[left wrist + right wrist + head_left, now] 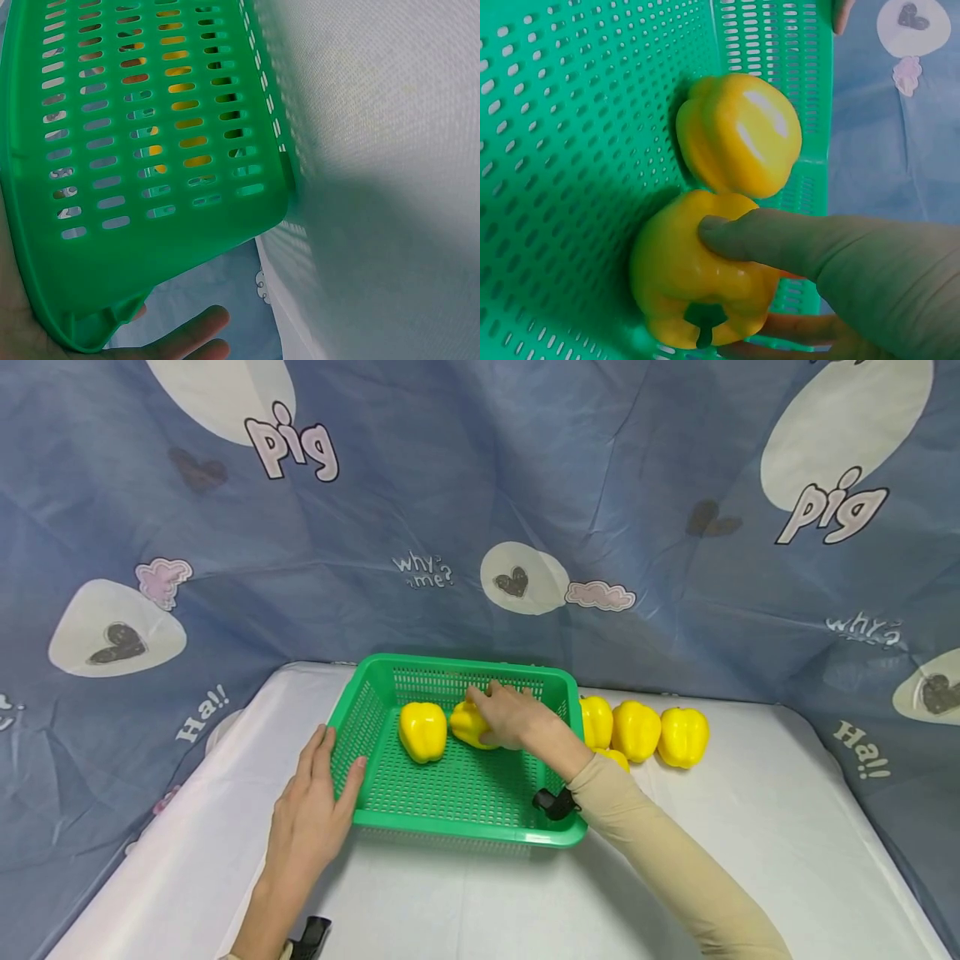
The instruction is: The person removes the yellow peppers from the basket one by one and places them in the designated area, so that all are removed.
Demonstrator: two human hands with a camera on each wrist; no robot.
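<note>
A green slotted basket (465,831) stands on the white table. Inside it lies one yellow bell pepper (422,731) (742,131). Beside that one my right hand (508,717) grips a second yellow pepper (468,725) (694,289) low on the basket floor, thumb (772,244) across its top. My left hand (315,802) rests against the basket's left wall (142,172), thumb over the rim and fingers (187,334) straight along the outside.
Several more yellow peppers (636,730) sit in a row on the table just right of the basket. A blue printed cloth (480,510) hangs behind and at both sides. The white tabletop (750,827) spreads in front and to the right.
</note>
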